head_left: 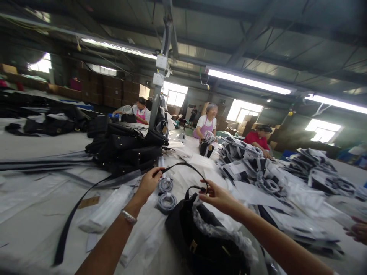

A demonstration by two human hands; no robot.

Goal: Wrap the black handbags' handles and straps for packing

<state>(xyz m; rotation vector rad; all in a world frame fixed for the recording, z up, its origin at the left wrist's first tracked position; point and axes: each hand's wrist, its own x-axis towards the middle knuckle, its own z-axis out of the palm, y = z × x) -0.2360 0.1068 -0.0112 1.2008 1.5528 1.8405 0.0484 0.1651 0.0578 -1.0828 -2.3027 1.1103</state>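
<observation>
A black handbag (183, 225) stands on the table close in front of me, clear plastic wrap (213, 230) lying over its handle. From its top a long black strap (183, 164) arches to the left. My left hand (149, 184) pinches this strap, whose loose end hangs down over the table at the left. My right hand (215, 194) is closed at the strap's other end, just above the bag; a small buckle or ring there is partly covered by the fingers. Two coiled straps in plastic (167, 202) sit between my hands.
Black bags (129, 147) are piled at the left, and plastic-wrapped bags (252, 164) heap up at the right. Folded plastic sleeves (110, 210) and a brown tag (88, 202) lie at the left. Co-workers (207, 124) work across the table; another person's hand (358, 229) shows at the right edge.
</observation>
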